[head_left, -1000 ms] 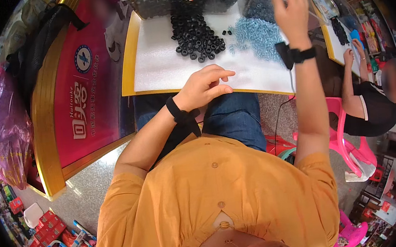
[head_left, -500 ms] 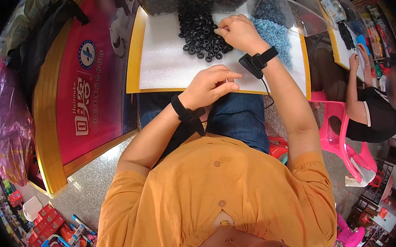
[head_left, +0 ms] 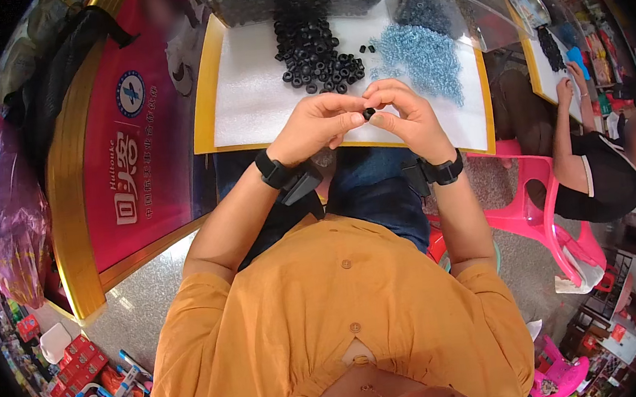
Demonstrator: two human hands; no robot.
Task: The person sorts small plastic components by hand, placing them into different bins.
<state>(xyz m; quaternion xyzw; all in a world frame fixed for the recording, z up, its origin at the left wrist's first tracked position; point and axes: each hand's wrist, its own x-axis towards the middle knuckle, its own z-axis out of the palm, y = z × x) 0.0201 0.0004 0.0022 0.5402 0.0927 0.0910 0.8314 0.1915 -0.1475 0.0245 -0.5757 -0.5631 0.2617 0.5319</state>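
My hands meet just above the near edge of a white-topped table [head_left: 247, 84]. Between their fingertips sits a small black ring-shaped piece [head_left: 369, 113] with a hole. My right hand [head_left: 411, 121] pinches it from the right, thumb and fingers closed. My left hand [head_left: 317, 128] is closed too, its fingertips pressed to the piece's left side. Beyond them lies a heap of similar black ring pieces [head_left: 309, 55], spilling down from the far edge. A spread of tiny light-blue clear pieces [head_left: 431, 60] covers the table's right part. Two black pieces [head_left: 367, 48] lie apart between the heaps.
A clear plastic bin [head_left: 241, 7] of black pieces stands at the far edge, with another clear bin [head_left: 480, 22] to its right. A co-worker [head_left: 594, 159] works at a second table on the right, near a pink chair [head_left: 526, 199]. A pink panelled counter [head_left: 131, 139] borders the left.
My right hand has come back from the black heap toward me, and my left hand has moved up to meet it. Both now touch one black piece. The view has shifted slightly.
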